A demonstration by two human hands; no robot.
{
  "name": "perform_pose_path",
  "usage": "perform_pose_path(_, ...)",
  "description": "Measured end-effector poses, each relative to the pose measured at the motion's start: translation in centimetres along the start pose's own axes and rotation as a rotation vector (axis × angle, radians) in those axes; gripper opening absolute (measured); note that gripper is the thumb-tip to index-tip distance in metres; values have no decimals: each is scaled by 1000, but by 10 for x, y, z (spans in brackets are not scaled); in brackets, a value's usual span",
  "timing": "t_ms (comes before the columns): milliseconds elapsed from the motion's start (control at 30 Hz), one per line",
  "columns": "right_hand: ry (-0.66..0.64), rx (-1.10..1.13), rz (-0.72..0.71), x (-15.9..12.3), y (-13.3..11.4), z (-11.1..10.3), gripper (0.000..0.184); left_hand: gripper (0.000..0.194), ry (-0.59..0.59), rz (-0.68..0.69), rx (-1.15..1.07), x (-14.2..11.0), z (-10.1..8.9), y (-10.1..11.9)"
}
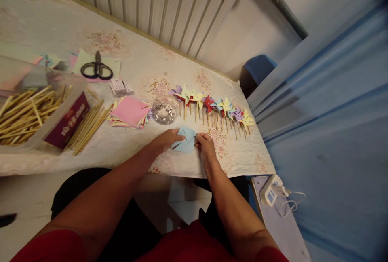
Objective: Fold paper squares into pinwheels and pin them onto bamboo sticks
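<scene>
A light blue paper square [188,141] with slits cut in from its corners is held between both hands just above the table's front edge. My left hand [168,139] grips its left side, thumb on top. At its right edge, my right hand [205,144] pinches the paper between closed fingers; anything small inside that pinch is hidden. Right behind the paper is a round clear dish [164,110] of small shiny metal pieces. To its left lies a stack of coloured paper squares [131,111], pink on top.
Finished paper pinwheels [209,103] on sticks lie in a row behind my right hand. Scissors [97,70] rest on paper sheets near small white boxes [121,87]. A clear bin [72,104] of sticks and loose sticks [87,128] stand left. A power strip [270,190] is at right.
</scene>
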State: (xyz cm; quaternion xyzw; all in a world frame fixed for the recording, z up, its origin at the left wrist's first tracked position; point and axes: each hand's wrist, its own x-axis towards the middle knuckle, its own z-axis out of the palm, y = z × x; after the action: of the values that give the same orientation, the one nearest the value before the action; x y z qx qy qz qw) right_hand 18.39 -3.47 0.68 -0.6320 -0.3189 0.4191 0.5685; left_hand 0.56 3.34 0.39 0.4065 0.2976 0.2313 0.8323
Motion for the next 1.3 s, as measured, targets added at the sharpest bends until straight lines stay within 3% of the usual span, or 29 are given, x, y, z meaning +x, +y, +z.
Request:
perform_pose_path(300,-38,-71,-110,1,-4,5,23,39,137,61,-51,1,0,1)
perform_pose_path(467,35,25,-96,-4,-5,5,54,37,134,97,-126,-1,3,5)
perform_pose_path(533,25,45,-59,-7,-3,5,58,36,120,93,-151,-3,4,6)
perform_pose_path(667,-32,95,12,-13,1,7,47,36,118,97,-188,-7,6,11)
perform_pose_path(833,-80,189,-1,-20,2,6,29,27,149,110,-228,-8,7,15)
perform_pose_path(1167,9,203,3,-35,11,5,26,20,193,135,-442,0,5,12)
perform_pose_path(1300,158,81,-26,-44,16,11,18,24,227,129,-507,3,3,12)
